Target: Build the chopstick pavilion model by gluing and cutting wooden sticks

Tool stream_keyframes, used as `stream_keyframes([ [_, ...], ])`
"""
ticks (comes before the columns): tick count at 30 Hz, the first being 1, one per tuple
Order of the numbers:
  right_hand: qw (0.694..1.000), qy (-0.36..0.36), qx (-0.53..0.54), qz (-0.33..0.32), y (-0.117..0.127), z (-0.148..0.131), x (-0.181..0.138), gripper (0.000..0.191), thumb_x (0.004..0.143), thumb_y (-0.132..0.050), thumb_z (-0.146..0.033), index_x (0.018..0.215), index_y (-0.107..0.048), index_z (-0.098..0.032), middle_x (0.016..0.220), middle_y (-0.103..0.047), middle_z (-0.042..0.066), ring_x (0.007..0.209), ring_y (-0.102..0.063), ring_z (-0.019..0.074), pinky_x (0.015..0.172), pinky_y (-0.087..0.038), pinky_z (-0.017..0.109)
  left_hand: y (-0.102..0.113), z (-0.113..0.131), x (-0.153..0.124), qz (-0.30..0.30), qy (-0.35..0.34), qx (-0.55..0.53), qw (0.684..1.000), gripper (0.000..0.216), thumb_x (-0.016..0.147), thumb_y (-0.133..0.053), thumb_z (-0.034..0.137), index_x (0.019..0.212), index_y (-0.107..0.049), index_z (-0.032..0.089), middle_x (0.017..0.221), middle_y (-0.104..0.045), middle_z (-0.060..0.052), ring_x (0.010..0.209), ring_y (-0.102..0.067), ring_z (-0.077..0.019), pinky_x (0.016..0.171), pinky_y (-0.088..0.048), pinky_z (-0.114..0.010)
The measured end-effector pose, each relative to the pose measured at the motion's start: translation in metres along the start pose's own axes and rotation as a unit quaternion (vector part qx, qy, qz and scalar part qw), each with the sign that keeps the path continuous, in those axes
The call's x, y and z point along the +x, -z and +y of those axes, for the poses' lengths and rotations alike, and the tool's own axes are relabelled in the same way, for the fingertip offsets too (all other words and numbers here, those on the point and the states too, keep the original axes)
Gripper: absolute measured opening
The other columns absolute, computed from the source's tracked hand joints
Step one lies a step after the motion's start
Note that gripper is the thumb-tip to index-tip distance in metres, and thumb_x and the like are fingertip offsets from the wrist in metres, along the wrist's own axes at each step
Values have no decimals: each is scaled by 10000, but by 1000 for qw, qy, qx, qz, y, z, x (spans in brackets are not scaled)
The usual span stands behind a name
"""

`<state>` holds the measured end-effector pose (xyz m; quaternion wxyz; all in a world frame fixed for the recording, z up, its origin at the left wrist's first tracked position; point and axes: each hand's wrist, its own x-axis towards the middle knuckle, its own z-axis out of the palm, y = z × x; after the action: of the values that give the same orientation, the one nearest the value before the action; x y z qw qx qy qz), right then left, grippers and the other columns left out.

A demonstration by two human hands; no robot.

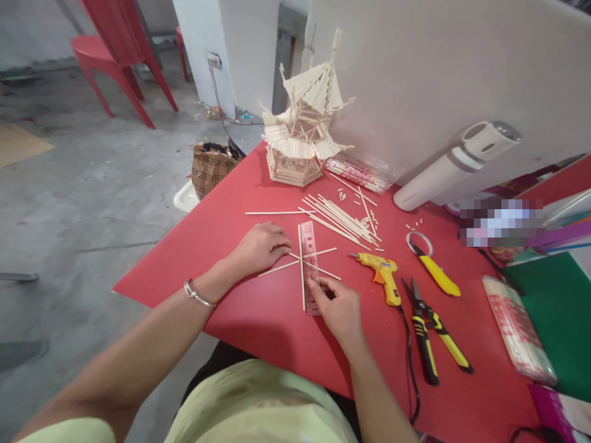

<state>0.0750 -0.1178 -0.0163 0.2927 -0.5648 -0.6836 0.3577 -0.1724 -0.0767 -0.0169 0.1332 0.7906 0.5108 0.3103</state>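
Thin wooden sticks (325,251) lie crossed in a star shape on the red tabletop. A clear ruler (314,303) rests over the crossing, alongside one upright-running stick (303,289). My right hand (339,307) grips the ruler's lower part between thumb and fingers. To the left, my left hand (264,247) is closed, its curled fingertips at the end of one crossed stick; the exact grip is partly hidden. Beyond the ruler lies a pile of loose sticks (339,218) with short cut pieces. A pagoda-like stick model (302,123) stands at the back.
Right of my hands lie a yellow glue gun (384,274) with its cord, yellow-black pliers (427,323) and a yellow-handled cutter (436,271). Packed sticks (519,332), a white cylindrical device (455,163) and a green board (554,307) sit farther right. A plaid bag (212,172) is beside the table.
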Motion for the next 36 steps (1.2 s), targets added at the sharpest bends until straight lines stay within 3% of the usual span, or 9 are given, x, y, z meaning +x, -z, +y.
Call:
stream_keyframes([
  [36,1000,-12,17,-7,0,1,0,353,872,-658,-534,866,-800,-211,689,-741,11,592,-639,154,602,-503,240,-1,-1,0,6,-7,2,1000,209,945,-603,286,875,-777,194,865,-715,-79,806,-620,-202,766,-484,-337],
])
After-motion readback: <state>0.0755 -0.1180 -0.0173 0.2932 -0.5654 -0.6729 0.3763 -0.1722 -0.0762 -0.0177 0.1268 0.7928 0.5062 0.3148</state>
